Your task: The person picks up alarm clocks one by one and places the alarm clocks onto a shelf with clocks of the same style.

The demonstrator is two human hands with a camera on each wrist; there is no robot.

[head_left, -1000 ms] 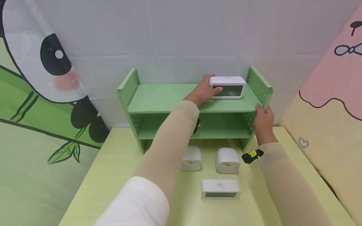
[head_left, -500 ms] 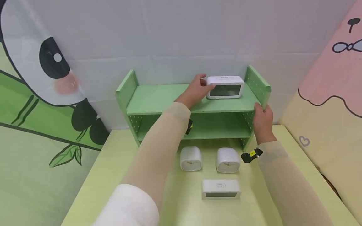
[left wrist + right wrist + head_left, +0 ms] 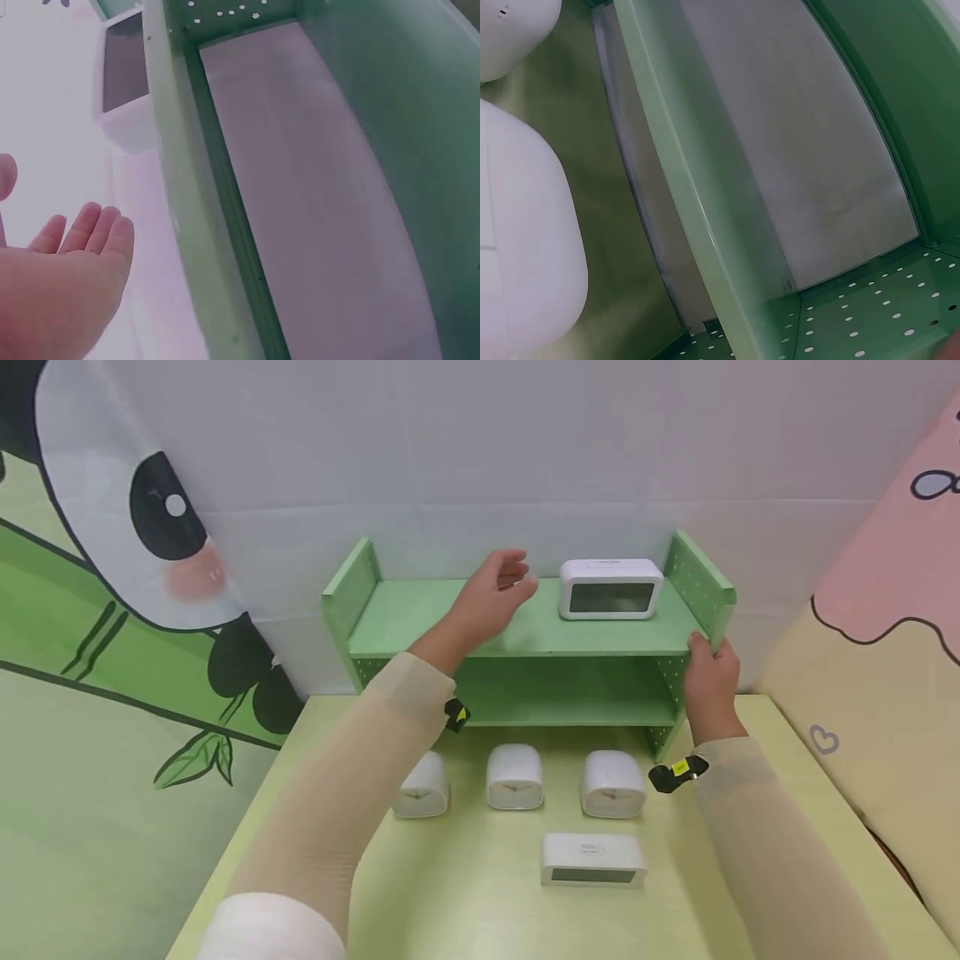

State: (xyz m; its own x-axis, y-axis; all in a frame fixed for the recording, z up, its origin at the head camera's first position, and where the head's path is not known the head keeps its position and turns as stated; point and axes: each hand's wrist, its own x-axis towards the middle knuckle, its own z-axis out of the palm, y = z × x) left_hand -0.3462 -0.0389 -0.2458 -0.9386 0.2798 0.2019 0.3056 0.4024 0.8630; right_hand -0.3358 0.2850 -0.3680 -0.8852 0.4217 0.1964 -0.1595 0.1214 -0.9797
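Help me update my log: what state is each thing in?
Upper white rectangular display clock: upright, screen dark.
Lower white rectangular display clock: on yellow-green table, screen dark.
Three rounded white dial clocks: standing on table.
Green perforated shelf: standing upright.
Left hand: holding nothing.
Right hand: gripping shelf.

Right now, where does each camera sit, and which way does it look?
Head: worn on the head, facing forward and down at the green shelf; left hand, right hand and sleeves show.
Left wrist: on that wrist, facing the shelf's inside; that hand shows lower left.
Right wrist: on that wrist, facing the perforated side panel; only a corner sliver of skin shows.
Shared: head and left wrist both show the white clock up top.
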